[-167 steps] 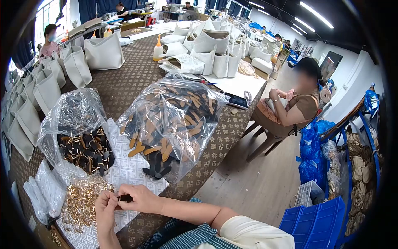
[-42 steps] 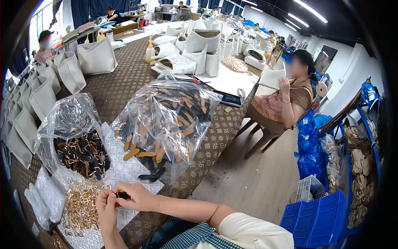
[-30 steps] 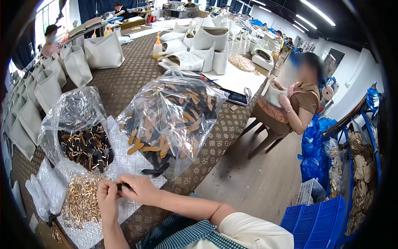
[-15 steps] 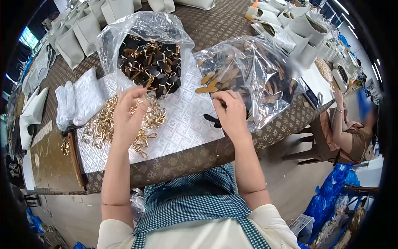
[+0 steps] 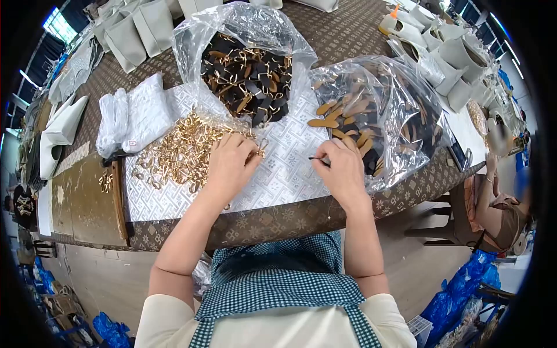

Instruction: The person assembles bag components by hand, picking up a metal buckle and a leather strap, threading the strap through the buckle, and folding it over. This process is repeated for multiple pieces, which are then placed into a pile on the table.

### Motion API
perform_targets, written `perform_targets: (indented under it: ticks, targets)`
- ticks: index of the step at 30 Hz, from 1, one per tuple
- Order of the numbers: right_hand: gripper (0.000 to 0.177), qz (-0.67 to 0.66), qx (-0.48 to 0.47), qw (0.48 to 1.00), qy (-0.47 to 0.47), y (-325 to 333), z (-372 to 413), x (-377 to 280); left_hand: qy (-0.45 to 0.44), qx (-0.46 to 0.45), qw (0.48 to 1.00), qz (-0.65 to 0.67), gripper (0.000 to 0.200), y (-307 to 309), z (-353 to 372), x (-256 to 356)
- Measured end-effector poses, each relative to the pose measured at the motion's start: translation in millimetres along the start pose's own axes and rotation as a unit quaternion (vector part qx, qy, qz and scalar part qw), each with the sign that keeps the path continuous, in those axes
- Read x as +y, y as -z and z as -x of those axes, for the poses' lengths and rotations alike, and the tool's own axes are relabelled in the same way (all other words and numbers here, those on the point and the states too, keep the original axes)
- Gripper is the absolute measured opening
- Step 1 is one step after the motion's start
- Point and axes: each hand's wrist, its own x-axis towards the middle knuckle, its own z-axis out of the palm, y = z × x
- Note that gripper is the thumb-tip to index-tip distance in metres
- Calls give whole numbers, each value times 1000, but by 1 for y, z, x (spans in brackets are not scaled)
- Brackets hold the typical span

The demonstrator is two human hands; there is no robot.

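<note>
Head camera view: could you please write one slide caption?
Left hand at the heap of gold-coloured clasps; right hand pinching a dark strip.

Gold clasp (image 5: 262, 152): shiny, small, at the fingertips of the left hand (image 5: 231, 163); exact form too small to tell.
Black tab (image 5: 314, 158): slim, pinched in the right hand (image 5: 342, 168), one end poking out toward the left; the rest hidden by fingers.
Clasp heap (image 5: 180, 152): loose, tangled gold pieces, spread left of the left hand and touching it.
</note>
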Motion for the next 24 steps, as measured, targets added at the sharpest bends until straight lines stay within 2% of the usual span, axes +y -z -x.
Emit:
perform_targets:
  ticks: [2, 4, 5, 6, 7, 10, 12, 14, 15, 18, 21, 24]
  targets:
    - [16, -78, 22, 997, 15, -4, -6, -14, 4, 5, 1000, 23, 17, -2, -2, 0]
    - [15, -212, 19, 975, -64, -18, -8, -24, 36, 6, 996, 76, 15, -2, -6, 0]
    - [14, -251, 20, 966, -52, -21, -9, -29, 72, 19, 988, 137, 14, -1, -7, 1]
    - [13, -266, 30, 963, -36, -27, -9, -34, 107, 32, 974, 198, 14, 0, -6, 3]
    - [12, -281, 38, 959, -20, -33, -9, -38, 178, 0, 942, 283, 13, 5, -5, 6]
    - [11, -268, 68, 961, 27, -44, -9, -49, 228, 19, 872, 434, 10, -6, 1, 5]
    - [15, -264, 76, 961, 42, -51, -6, -51, 182, 35, 895, 405, 12, -8, 2, 5]
    - [17, -280, 69, 958, 1, -54, -5, -52, 136, 44, 926, 349, 15, 2, 1, 11]
    - [17, -287, 67, 955, -19, -55, -4, -52, 143, 38, 916, 372, 15, 2, 2, 11]
    - [21, -270, 46, 961, -21, -60, -1, -48, 189, 15, 833, 520, 16, 2, 3, 19]
    - [16, -295, 35, 954, -47, -58, 0, -51, 193, -34, 814, 547, 18, 1, 4, 16]
    - [20, -355, 7, 932, -75, -58, 1, -48, 220, -55, 761, 608, 21, 7, 2, 19]
